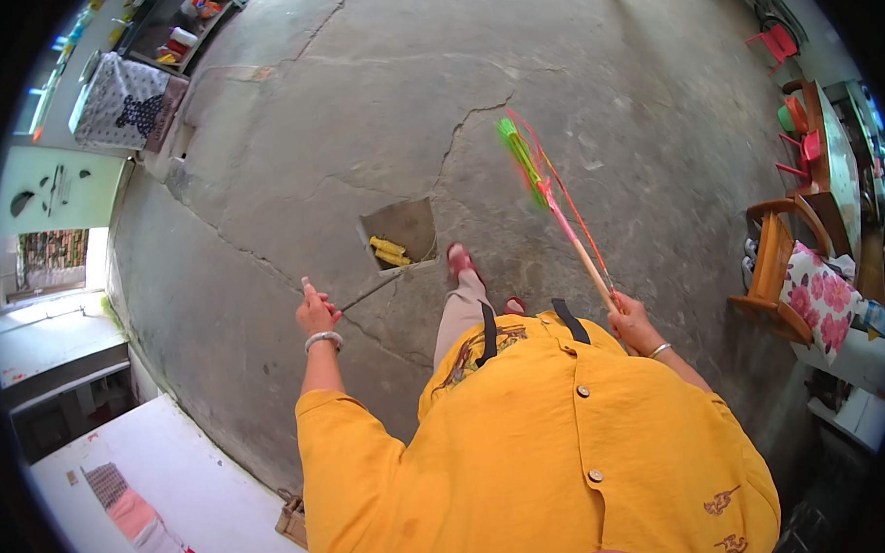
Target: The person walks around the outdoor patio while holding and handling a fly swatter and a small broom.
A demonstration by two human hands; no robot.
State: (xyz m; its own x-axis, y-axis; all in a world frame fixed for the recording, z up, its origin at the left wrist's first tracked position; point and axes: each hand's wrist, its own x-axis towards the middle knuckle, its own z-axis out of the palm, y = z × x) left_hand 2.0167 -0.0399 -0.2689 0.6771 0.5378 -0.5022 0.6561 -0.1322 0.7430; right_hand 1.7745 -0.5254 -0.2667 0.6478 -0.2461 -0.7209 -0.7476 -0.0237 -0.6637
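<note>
My left hand [317, 312], with a bracelet at the wrist, is closed around the end of a thin dark handle. That handle runs to a grey dustpan [409, 222] in front of my feet, and several yellow pieces [390, 251], too small to name, lie in the pan. Out to the right, my right hand [635, 326] grips a broom [580, 240] by the lower end of its pale stick. The broom's green and pink bristle head points away from me, apart from the dustpan, with a red strand alongside the stick.
Cracks run across the grey concrete floor [359, 114]. On the right are a wooden chair [775, 265], a floral cushion [821, 297] and small red chairs [776, 45]. A white surface [166, 452] with cloths is at lower left; a doorway [57, 266] opens at far left.
</note>
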